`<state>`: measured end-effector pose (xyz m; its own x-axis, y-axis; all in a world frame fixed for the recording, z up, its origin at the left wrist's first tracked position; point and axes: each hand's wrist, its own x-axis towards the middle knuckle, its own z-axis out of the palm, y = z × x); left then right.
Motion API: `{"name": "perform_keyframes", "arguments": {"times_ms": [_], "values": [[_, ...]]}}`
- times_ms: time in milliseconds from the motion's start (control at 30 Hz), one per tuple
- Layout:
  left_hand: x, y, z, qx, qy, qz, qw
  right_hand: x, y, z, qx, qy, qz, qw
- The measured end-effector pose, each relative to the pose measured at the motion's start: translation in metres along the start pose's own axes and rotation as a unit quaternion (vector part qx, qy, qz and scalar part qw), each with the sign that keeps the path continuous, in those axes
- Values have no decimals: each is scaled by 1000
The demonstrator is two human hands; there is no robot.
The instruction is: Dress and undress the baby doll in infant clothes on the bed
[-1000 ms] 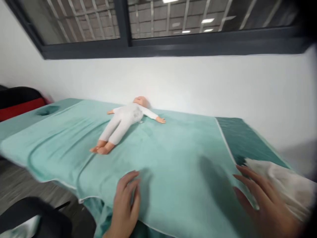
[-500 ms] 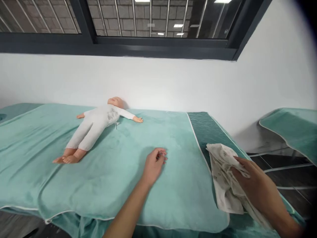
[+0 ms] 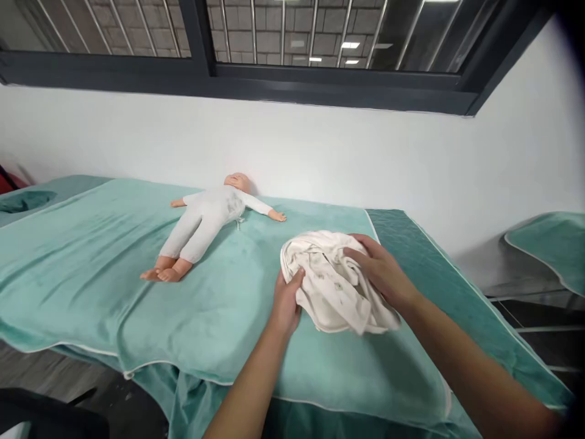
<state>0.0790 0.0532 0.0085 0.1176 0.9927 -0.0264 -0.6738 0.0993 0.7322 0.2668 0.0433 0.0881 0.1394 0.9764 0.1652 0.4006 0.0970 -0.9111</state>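
Between my hands hangs a bunched cream cloth piece [image 3: 336, 286] with small printed figures, possibly a baby garment; its folds hide its shape. My left hand [image 3: 287, 299] grips its left edge, thumb on top. On its upper right, my right hand [image 3: 377, 268] pinches the fabric, fingers partly buried in the folds. The cloth is held above the green bed cover [image 3: 237, 329]. Farther left, a baby doll [image 3: 205, 219] in a white bodysuit lies on its back, feet toward me and arms spread.
A white wall [image 3: 292, 146] and a dark-framed barred window [image 3: 283, 79] stand behind the bed. At the far right is another green-covered surface [image 3: 553, 244] with metal rails below. A black object [image 3: 50, 414] is at the lower left.
My right hand has brought the cream cloth from the bed's right side to the middle. My left hand, empty before, now grips it too. The view has shifted left.
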Motion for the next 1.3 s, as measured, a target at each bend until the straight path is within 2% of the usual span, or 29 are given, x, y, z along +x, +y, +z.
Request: {"name": "perform_keyframes", "arguments": {"times_ms": [100,200,267,367,467,567,633,700,767,867,1000,1067,1133,1233,1300], "values": [[3,2,-2,-45,36,-25,998,9,9,22,-140,56,-112,982],[5,2,-2,-70,17,-33,997,1,11,41,-207,-4,-224,952],[6,1,-1,-84,-8,-33,996,-5,15,52,-232,-51,-241,941],[5,0,-2,-100,-28,-43,994,-4,25,61,-209,-51,-211,954],[5,-2,-4,-111,-19,-60,992,-1,29,57,-132,-29,-170,976],[6,-3,-4,-133,-1,-66,989,-4,17,45,-43,-2,-127,991],[7,-2,-4,-149,4,-63,987,-9,3,35,60,31,-90,994],[8,-1,-4,-157,5,-55,986,-13,-11,25,184,68,-54,979],[9,-1,-4,-159,4,-49,986,-16,-26,16,263,113,-36,958],[11,0,-4,-159,14,-60,985,-15,-48,4,283,182,-48,940],[11,-1,-1,-141,36,-47,988,-6,-77,-2,303,177,-85,932],[9,-1,1,-112,26,-21,993,-1,-83,6,296,172,-82,936],[7,-1,4,-83,14,16,996,4,-79,22,288,167,-71,940],[5,-2,5,-78,17,62,995,5,-55,58,256,123,-64,957],[4,-5,2,-79,20,66,995,1,-34,83,150,55,-106,981]]}}
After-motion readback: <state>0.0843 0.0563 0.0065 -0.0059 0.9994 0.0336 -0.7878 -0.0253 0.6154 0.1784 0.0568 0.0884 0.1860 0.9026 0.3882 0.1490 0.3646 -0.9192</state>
